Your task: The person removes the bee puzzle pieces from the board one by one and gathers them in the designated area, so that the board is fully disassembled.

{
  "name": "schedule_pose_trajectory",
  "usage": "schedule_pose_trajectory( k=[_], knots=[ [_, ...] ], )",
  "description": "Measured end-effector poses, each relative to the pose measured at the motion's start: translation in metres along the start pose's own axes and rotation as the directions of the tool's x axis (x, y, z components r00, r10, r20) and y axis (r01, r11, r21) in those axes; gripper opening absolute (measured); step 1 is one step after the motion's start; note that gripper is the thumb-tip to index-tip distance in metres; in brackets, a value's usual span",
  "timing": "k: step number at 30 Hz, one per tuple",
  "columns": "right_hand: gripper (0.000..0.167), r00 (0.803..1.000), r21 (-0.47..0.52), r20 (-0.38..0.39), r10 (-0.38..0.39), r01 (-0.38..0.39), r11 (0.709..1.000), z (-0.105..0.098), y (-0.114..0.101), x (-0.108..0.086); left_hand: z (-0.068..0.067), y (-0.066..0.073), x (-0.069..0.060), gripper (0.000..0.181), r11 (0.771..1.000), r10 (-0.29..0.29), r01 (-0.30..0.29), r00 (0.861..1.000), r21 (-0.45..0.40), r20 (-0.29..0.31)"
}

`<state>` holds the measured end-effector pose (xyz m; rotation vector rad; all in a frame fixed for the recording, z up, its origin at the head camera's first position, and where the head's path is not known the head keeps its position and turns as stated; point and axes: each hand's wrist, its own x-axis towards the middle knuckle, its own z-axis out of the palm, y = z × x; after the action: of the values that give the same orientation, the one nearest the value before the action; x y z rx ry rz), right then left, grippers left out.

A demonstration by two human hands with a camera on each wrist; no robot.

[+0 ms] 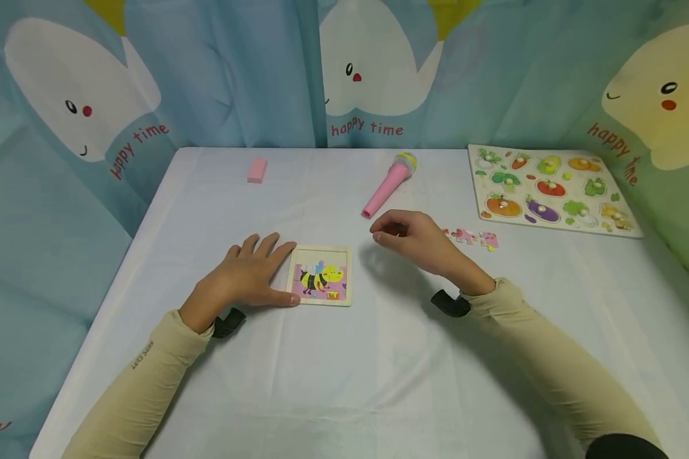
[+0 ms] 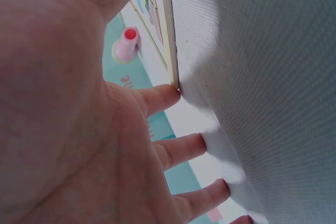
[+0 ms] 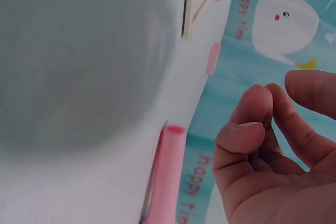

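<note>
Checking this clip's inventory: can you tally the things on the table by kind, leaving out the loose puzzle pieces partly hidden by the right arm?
Picture boards (bee puzzle, vegetable board): 2
Toy microphone: 1
Pink block: 1
Total: 4

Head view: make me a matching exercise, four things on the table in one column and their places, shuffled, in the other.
Things
1. Pink block
2. Microphone
3. Vegetable board
4. Bee puzzle

Places
A. At the far right corner of the table
B. Touched by the left hand
C. Near the far edge, beyond the left hand
D. Just beyond the right hand

Pairs: 1-C, 2-D, 3-A, 4-B
</note>
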<state>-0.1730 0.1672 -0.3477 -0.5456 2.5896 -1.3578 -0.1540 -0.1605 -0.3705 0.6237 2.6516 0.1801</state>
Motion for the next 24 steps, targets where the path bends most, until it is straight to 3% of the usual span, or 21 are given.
schedule_pose_trajectory(
  k=[10, 24],
  knots=[
    [0.01, 0.994, -0.028, 0.049, -0.095, 0.096, 0.995, 0.034, -0.013, 0.017, 0.0, 0.0, 0.0, 0.11, 1.0, -0.014, 0.014, 1.0, 0.0, 0.002],
    [0.014, 0.949, -0.154, 0.219, -0.227, 0.263, 0.952, 0.069, -0.027, 0.03, 0.002, 0.002, 0.0, 0.108, 1.0, 0.003, -0.003, 0.998, 0.001, -0.055]
  ],
)
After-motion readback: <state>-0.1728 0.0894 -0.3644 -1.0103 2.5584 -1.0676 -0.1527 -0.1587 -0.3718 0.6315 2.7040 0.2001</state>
